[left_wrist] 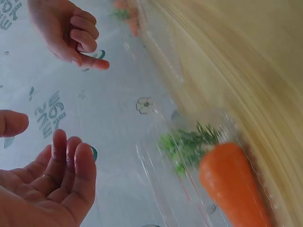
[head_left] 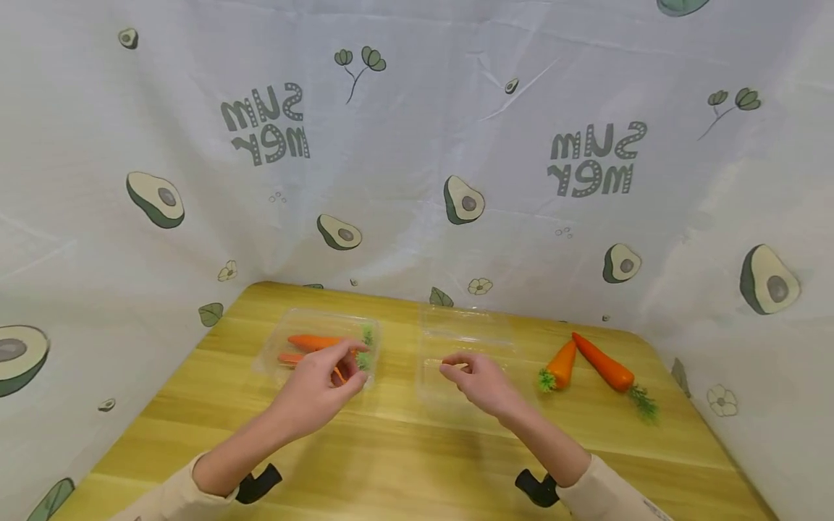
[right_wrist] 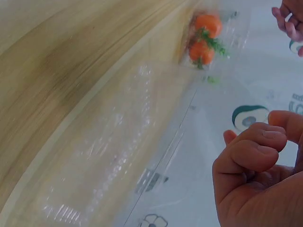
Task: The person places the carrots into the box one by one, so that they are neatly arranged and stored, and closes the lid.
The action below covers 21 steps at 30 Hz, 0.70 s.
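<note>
Since neither hand holds anything, I see the left hand [head_left: 319,392], its thumb well apart, above the left box [head_left: 274,346] near the far-left corner of the table [head_left: 371,463]; the right hand [head_left: 483,385], loosely curled, is above the right box [head_left: 433,383]. Both boxes seem light, slippery, easily bent: I would pinch their rims.

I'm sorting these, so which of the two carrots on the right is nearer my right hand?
The left carrot of that pair, with the bright, bushy green top; the other carrot lies farther from your right hand.
</note>
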Each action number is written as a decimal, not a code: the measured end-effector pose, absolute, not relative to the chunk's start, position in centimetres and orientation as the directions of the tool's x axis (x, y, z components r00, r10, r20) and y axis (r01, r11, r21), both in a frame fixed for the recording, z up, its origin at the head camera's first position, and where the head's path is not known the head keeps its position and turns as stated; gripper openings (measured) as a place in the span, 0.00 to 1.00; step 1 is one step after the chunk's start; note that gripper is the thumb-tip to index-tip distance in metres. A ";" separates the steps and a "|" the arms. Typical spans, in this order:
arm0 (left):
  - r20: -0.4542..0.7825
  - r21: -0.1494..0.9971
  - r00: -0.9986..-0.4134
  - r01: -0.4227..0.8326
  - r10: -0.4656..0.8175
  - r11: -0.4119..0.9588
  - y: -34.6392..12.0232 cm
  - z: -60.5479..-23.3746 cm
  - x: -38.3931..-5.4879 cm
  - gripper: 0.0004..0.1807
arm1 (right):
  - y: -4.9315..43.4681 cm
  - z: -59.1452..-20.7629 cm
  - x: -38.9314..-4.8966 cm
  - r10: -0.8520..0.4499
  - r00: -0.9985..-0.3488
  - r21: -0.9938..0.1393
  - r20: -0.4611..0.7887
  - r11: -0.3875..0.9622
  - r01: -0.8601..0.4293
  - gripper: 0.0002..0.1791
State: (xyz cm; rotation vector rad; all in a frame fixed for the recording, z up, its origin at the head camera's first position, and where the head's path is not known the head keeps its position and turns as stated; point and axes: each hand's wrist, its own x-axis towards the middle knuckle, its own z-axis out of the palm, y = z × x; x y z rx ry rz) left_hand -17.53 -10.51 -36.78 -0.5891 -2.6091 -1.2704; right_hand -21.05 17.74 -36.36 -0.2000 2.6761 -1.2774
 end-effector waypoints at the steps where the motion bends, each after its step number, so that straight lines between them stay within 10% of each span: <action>1: 0.302 0.721 -0.909 0.416 0.288 0.554 -10.2 -36.8 -17.4 0.16 | 18.0 -36.3 -21.0 -0.191 -0.977 -0.779 -0.094 0.625 -0.047 0.22; 21: 0.029 0.724 -0.887 0.337 0.462 0.602 -4.4 -39.4 -18.9 0.38 | 23.9 -36.3 -20.7 -0.100 -0.994 -0.723 -0.036 0.690 -0.043 0.23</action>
